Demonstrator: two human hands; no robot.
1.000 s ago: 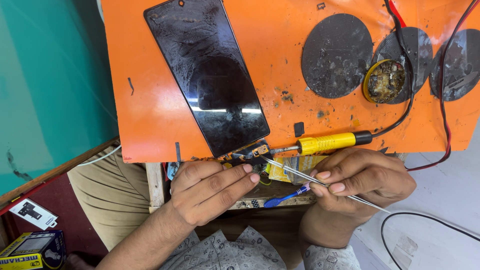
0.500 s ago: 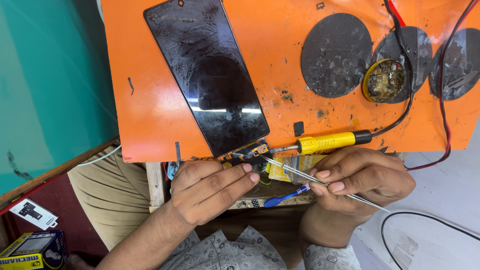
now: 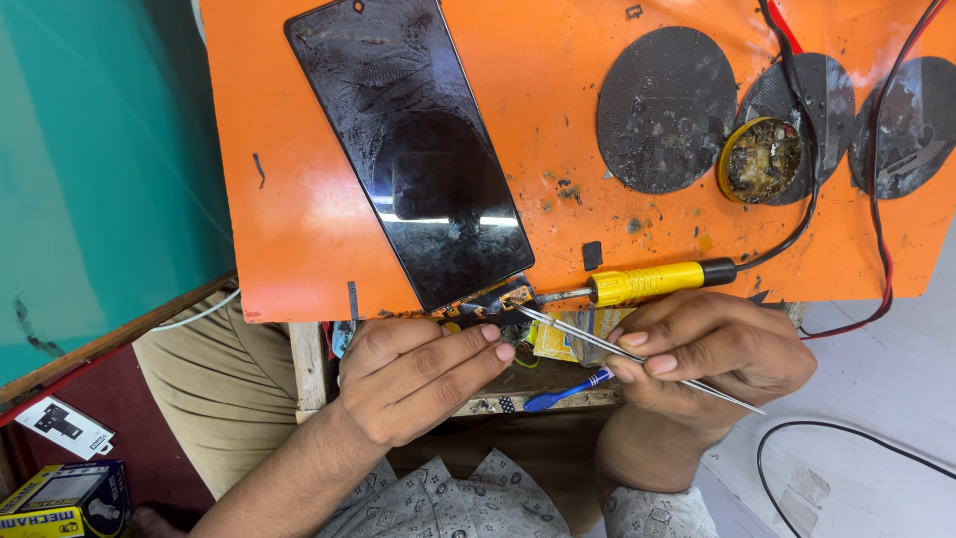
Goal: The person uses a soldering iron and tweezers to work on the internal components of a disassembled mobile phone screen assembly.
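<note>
Two hands work at the near edge of one orange mat (image 3: 299, 249). The left hand (image 3: 418, 374) lies palm down, wrist bent inward, its fingers (image 3: 468, 349) stretched flat and together toward a small gold-brown part (image 3: 498, 297) at the bottom end of the phone (image 3: 413, 149); the fingertips seem to press beside it, though the contact is too small to be sure. The fingers grasp nothing.

The right hand (image 3: 712, 349) is curled, knuckles up, its fingers pinching one pair of tweezers (image 3: 597, 344), whose tips reach left to the same part while the back end sticks out past the wrist. Just beyond that hand lies one yellow-handled iron (image 3: 652, 281), its metal tip pointing at the part and its black cord running up the mat. One blue pen-like tool (image 3: 568, 389) lies under the hands on the table edge.

Farther out, the single dark phone rests face up and tilted on the mat. To its right are three black round pads (image 3: 662, 110), and one round tin (image 3: 760, 159) of brown paste sits between the first and second. One red wire (image 3: 876, 199) loops down the right side.
</note>
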